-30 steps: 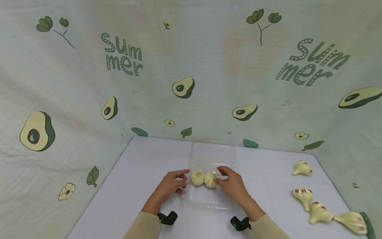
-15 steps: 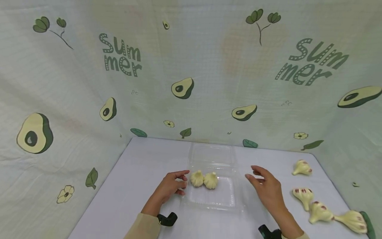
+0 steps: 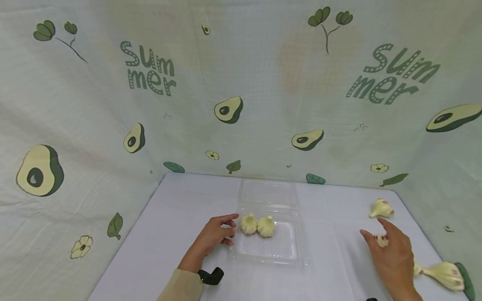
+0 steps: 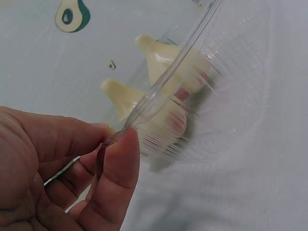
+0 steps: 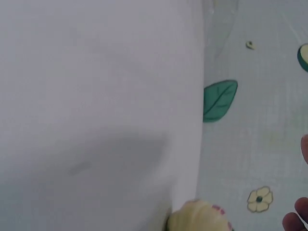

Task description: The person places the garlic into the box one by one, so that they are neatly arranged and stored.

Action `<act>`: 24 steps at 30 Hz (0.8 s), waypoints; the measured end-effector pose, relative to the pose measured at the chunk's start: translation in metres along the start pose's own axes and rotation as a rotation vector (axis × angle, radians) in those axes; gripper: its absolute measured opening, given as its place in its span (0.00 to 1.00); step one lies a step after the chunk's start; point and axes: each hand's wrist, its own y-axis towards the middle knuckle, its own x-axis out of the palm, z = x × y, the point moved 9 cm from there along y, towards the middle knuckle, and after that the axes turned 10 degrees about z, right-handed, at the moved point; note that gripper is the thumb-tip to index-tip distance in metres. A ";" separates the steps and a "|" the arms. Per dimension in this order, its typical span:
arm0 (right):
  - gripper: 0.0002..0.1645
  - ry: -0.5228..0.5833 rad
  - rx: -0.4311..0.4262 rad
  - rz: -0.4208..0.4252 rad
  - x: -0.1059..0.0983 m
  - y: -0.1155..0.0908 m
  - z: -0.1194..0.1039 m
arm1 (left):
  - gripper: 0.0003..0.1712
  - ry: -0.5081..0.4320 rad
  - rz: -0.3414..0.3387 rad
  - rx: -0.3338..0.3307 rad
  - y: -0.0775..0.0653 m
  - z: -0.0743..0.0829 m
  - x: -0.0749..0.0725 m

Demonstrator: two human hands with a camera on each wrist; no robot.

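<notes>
Head and left wrist views show the left hand (image 3: 212,233) pinching the rim of a clear plastic hinged box (image 3: 269,252) between thumb and index finger, a narrow grip. The right hand (image 3: 395,255) has thumb and index finger spread wide about a cream garlic bulb with pinkish-purple patches (image 3: 381,241); whether skin touches it, I cannot tell. I judge it best to close round the swollen body rather than the thin neck, clear of its neighbours, with only light left-hand pressure on the flimsy rim.

Inside the box, 2 cream garlic bulbs (image 3: 265,227) stand side by side toward the left rear; its transparent lid (image 3: 268,194) lies folded back. Beyond the right hand sits a far patched bulb (image 3: 381,208); nearer lie a long-necked patched bulb (image 3: 446,276) and 1 mostly hidden.

White cloth (image 3: 184,205) covers the table, and pale hanging fabric (image 3: 260,71) printed with avocados, leaves and "summer" encloses it.
</notes>
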 end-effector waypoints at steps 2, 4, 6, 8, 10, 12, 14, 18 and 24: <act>0.36 -0.033 0.053 0.000 -0.007 0.001 0.016 | 0.34 -0.002 -0.003 -0.001 0.000 0.000 0.000; 0.36 -0.081 0.105 -0.003 -0.012 0.002 0.032 | 0.34 0.001 -0.006 -0.002 0.001 0.000 0.000; 0.38 -0.139 0.162 -0.042 -0.013 0.003 0.047 | 0.34 0.002 -0.009 -0.001 0.001 0.000 0.000; 0.42 -0.195 0.197 -0.117 -0.007 0.004 0.058 | 0.34 0.001 -0.009 -0.002 0.001 0.000 0.000; 0.45 -0.243 0.214 -0.216 0.002 0.002 0.069 | 0.34 0.000 -0.009 -0.003 0.001 0.001 0.000; 0.48 -0.267 0.195 -0.288 0.009 0.002 0.075 | 0.34 -0.002 -0.010 -0.005 0.002 0.001 0.000; 0.50 -0.277 0.160 -0.320 0.013 0.002 0.079 | 0.34 -0.004 -0.010 -0.006 0.002 0.001 0.001; 0.51 -0.267 0.100 -0.315 0.015 0.002 0.083 | 0.34 -0.005 -0.013 -0.005 0.002 0.001 0.001; 0.50 -0.305 0.058 -0.343 0.021 0.007 0.086 | 0.34 -0.001 -0.006 0.000 0.002 0.002 0.001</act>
